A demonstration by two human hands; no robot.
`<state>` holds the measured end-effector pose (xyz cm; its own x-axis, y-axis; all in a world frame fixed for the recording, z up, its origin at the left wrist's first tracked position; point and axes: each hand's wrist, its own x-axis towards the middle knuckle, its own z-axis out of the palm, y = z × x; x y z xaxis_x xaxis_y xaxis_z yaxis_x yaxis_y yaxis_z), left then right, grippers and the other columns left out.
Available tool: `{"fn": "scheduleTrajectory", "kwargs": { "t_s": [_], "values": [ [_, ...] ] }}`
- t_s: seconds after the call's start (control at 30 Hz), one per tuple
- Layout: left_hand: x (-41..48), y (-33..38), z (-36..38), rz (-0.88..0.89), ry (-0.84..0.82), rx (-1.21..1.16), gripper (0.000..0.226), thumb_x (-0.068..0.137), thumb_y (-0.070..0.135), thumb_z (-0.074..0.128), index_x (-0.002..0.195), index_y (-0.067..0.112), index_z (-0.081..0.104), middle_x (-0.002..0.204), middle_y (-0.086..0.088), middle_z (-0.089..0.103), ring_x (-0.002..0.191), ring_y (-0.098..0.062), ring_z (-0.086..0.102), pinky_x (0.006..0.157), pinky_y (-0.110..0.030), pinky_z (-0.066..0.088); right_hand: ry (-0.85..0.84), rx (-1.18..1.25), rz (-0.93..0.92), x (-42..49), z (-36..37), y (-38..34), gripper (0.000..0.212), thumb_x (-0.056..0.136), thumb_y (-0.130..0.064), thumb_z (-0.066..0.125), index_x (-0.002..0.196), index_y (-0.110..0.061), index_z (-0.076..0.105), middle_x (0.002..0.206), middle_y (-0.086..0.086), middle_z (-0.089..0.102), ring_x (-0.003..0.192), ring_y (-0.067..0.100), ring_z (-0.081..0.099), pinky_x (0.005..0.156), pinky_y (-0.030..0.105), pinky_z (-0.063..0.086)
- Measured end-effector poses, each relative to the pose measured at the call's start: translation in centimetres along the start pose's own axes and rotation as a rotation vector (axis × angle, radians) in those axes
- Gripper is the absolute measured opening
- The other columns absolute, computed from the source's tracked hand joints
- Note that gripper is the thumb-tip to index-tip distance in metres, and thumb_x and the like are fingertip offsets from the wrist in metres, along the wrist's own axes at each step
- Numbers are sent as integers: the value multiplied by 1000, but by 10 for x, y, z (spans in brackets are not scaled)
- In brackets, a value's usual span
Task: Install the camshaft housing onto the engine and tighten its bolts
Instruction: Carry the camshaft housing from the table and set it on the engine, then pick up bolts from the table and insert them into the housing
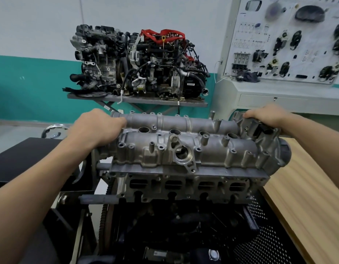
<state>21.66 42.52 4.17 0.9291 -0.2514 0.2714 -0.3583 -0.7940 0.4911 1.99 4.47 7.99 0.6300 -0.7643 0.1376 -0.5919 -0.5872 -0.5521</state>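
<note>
We are in an automotive training workshop: two display engines [138,63] on a metal shelf [136,101], wall demonstration board [286,39] of car components, engine [183,185] on stand

Your left hand [97,128] grips the left end of the camshaft housing [183,147], fingers [119,121] curled over its far tube. Your right hand [267,117] grips the right end, just beside a black fitting [264,130]. The housing lies lengthwise on top of the engine [183,195], above a row of four ports [173,184]; whether it is fully seated cannot be told. A wooden desk [307,187] stands just right of the engine. Behind, two display engines [138,63] sit on a grey stand [145,101], beside a white training board [288,39].
</note>
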Motion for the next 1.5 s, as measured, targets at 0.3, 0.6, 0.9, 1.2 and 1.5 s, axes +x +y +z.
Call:
{"fn": "scheduleTrajectory", "kwargs": {
  "t_s": [0.3, 0.6, 0.9, 1.2, 1.5],
  "values": [
    [-19, 32, -26, 259, 152, 256, 67, 87, 62, 53, 128, 9, 48, 129, -20, 55, 120, -40, 51, 96, -53, 46, -6, 136, -9, -21, -23, 3, 67, 94, -73, 34, 87, -12, 59, 83, 6, 57, 68, 22, 53, 60, 32, 39],
    [-164, 261, 81, 1148, -121, -182, 14, 87, 37, 59, 94, 25, 57, 93, 6, 56, 94, -21, 55, 82, -39, 49, 25, -43, 39, -118, -82, 119, 50, 99, -54, 43, 79, -13, 64, 75, 3, 68, 61, 18, 63, 53, 27, 44],
    [-300, 379, 254, 1299, -733, -61, 41, 89, 41, 62, 127, 24, 60, 121, 0, 64, 104, -21, 61, 89, -37, 54, -50, -265, 477, -211, -104, 303, 43, 100, -45, 50, 96, -8, 70, 96, 9, 73, 87, 24, 66, 71, 34, 50],
    [-361, 405, 307, 1482, -970, -117, 51, 74, 53, 74, 116, 31, 58, 107, 10, 59, 97, -13, 59, 89, -34, 54, -286, -336, 515, -276, -109, 369, 52, 87, -36, 67, 136, -25, 53, 134, 0, 59, 116, 21, 56, 96, 31, 45],
    [-365, 410, 311, 1540, -1014, -89, 55, 75, 60, 72, 124, 42, 55, 109, 13, 49, 105, -14, 57, 91, -36, 52, -388, -365, 376, -297, -122, 357, 81, 79, -47, 77, 148, -31, 38, 147, -6, 45, 128, 16, 46, 103, 31, 41]
  ]
}}
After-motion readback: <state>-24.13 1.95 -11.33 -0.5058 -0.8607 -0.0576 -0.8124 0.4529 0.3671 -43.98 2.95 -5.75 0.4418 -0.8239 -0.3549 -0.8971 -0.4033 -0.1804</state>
